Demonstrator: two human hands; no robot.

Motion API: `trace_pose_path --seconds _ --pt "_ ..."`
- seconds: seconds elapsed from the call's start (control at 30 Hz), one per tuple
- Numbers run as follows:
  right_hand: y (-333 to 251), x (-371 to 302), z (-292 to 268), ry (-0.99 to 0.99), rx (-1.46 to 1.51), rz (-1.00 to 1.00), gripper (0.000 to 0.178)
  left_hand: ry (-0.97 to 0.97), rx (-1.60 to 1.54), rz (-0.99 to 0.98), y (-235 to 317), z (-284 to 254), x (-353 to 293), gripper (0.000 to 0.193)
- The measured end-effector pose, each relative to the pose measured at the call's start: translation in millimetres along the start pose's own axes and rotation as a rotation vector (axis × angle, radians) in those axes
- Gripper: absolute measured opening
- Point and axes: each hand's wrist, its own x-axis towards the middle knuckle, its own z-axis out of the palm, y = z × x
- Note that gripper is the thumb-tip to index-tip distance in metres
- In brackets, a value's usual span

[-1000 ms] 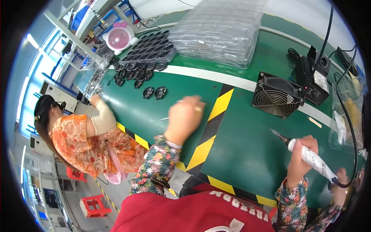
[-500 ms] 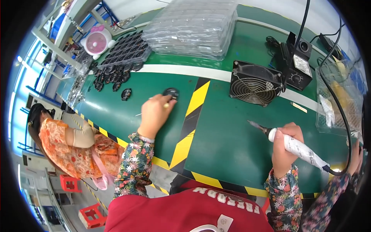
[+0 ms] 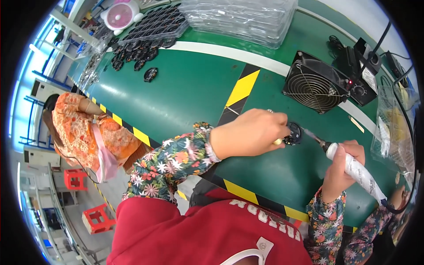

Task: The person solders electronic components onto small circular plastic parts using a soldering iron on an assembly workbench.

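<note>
Left hand [image 3: 255, 132] apparently holds black part [image 3: 293, 134]

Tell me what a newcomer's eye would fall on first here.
Likely the white-wrapped, pen-shaped tool in the right hand, its tip close to the round black part in the left hand. Beyond stand a square black wire-guarded fan and, farther left, a stack of clear plastic trays.

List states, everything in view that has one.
Left hand: fingers bent at black round part, grip unclear
Right hand: closed round corded tool
Corded tool: held, tip toward black round part
Black round part: partly covered by fingers
Fan: upright, spin unclear
Red light: lit
Clear trays: stacked
</note>
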Motion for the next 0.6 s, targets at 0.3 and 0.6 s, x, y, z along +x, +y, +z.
trace_pose_path --seconds 0.3,0.6 --pt "9 9 -5 -0.001 0.076 0.095 0.011 0.503 -0.432 0.137 3 -15 31 0.040" --pt "7 14 -11 -0.075 0.058 0.129 0.013 0.343 -0.511 0.031 5 4 28 0.054"
